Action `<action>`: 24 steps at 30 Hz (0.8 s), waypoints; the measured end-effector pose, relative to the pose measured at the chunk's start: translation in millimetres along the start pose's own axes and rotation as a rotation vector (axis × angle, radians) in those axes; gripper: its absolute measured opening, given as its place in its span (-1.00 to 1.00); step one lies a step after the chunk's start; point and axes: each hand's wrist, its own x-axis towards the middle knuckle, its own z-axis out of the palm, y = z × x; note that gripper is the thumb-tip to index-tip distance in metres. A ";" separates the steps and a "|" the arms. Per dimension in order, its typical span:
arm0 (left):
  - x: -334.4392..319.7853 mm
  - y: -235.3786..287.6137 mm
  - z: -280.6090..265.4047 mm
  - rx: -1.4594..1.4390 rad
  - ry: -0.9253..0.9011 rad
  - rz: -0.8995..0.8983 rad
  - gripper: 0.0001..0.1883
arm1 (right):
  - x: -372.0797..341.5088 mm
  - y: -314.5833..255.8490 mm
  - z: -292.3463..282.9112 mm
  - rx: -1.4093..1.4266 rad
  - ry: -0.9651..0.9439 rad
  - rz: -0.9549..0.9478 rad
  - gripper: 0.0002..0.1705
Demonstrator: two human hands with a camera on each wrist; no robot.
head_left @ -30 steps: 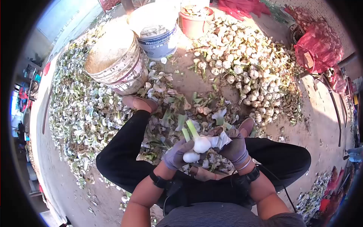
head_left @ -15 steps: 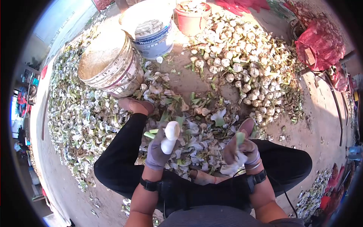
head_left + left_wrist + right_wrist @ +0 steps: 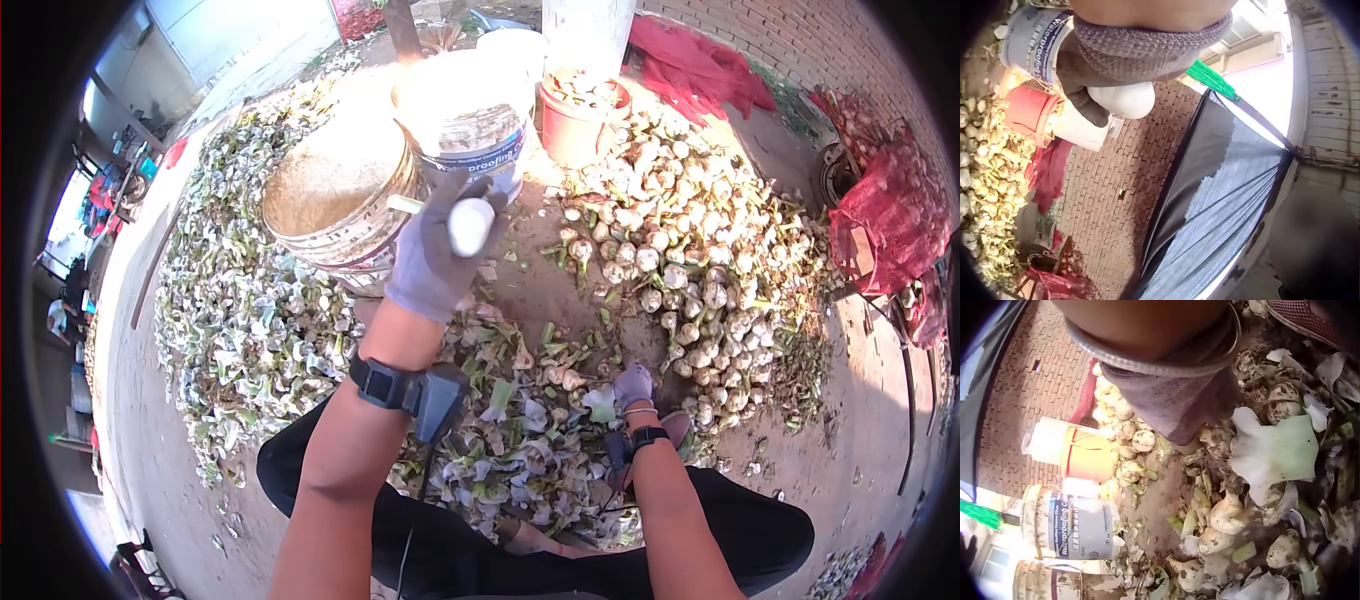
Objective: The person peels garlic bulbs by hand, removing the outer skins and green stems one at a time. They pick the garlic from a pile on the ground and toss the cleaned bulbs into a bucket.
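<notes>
My gloved left hand point(image 3: 425, 250) is stretched forward over the buckets and holds a white peeled garlic bulb point(image 3: 469, 228). A cut green stem point(image 3: 403, 204) sticks out on its left side. In the left wrist view, dark fingers curve beside the smooth bulb point(image 3: 1129, 100). My right hand point(image 3: 633, 384), also gloved, reaches low near the right foot, beside the heap of unpeeled garlic point(image 3: 690, 270). The right wrist view shows the back of its glove point(image 3: 1169, 403); the fingertips are hidden. Loose garlic bulbs point(image 3: 1229, 514) and a pale leafy husk point(image 3: 1279, 450) lie close by.
A stained bucket point(image 3: 345, 240) stands at left, with a white labelled bucket point(image 3: 470, 140) behind it. A red bucket point(image 3: 580, 125) holds pieces at the back. Peeled husks point(image 3: 250, 340) cover the ground at left and between the legs. Red mesh bags point(image 3: 890, 230) lie at right.
The left hand has moved from the lap forward to the buckets, carrying garlic. The right hand has dropped the torn husk it held and reached forward to the ground near the heap.
</notes>
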 end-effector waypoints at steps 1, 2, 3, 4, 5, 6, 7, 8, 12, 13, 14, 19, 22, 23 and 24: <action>-23.6 8.5 9.3 0.679 -0.063 0.225 -0.61 | 1.0 1.0 4.1 0.045 -0.042 -0.012 -0.42; -40.5 3.9 9.0 0.380 -0.166 0.001 -0.59 | -2.5 0.6 7.0 0.187 0.063 -0.140 -0.43; -57.0 -1.0 8.6 0.100 -0.201 -0.238 -0.56 | -9.4 -10.1 -1.5 0.332 0.063 -0.177 -0.47; -75.5 -20.6 2.6 0.075 -0.214 -0.443 -0.49 | -24.2 -29.2 -21.0 0.473 0.061 -0.200 -0.52; -94.0 -40.4 -3.5 0.056 -0.219 -0.648 -0.42 | -41.1 -46.4 -42.4 0.740 -0.103 -0.152 -0.59; -117.2 -48.8 1.3 0.157 -0.237 -0.570 -0.43 | -61.8 -64.4 -64.7 1.005 -0.259 -0.107 -0.66; -137.7 -54.2 4.1 0.257 -0.253 -0.481 -0.44 | -89.1 -81.9 -84.1 1.001 -0.253 -0.092 -0.66; -149.4 -51.4 8.7 0.250 -0.261 -0.483 -0.44 | -113.0 -102.4 -102.6 1.238 -0.322 -0.096 -0.70; -190.2 -19.8 21.8 0.331 -0.314 -0.296 -0.36 | -162.4 -138.9 -110.9 1.655 -0.361 -0.064 -0.65; -195.0 -12.3 24.8 0.564 -0.270 -0.112 -0.36 | -172.6 -140.3 -112.9 1.655 -0.345 -0.070 -0.65; -193.8 -6.8 27.7 0.737 -0.271 0.259 -0.40 | -184.4 -140.0 -114.3 1.557 -0.341 -0.072 -0.62; -216.8 6.2 15.2 0.855 -0.452 0.397 -0.48 | -223.1 -154.7 -122.1 1.360 -0.215 -0.144 -0.43; -226.0 12.1 11.0 0.862 -0.478 0.431 -0.46 | -230.4 -144.0 -141.2 1.214 -0.359 -0.145 -0.59; -229.8 15.6 11.2 0.839 -0.458 0.400 -0.40 | -233.4 -141.7 -146.3 1.153 -0.437 -0.178 -0.60; -233.6 19.2 11.5 0.815 -0.439 0.369 -0.33 | -237.0 -137.3 -145.6 1.154 -0.432 -0.175 -0.60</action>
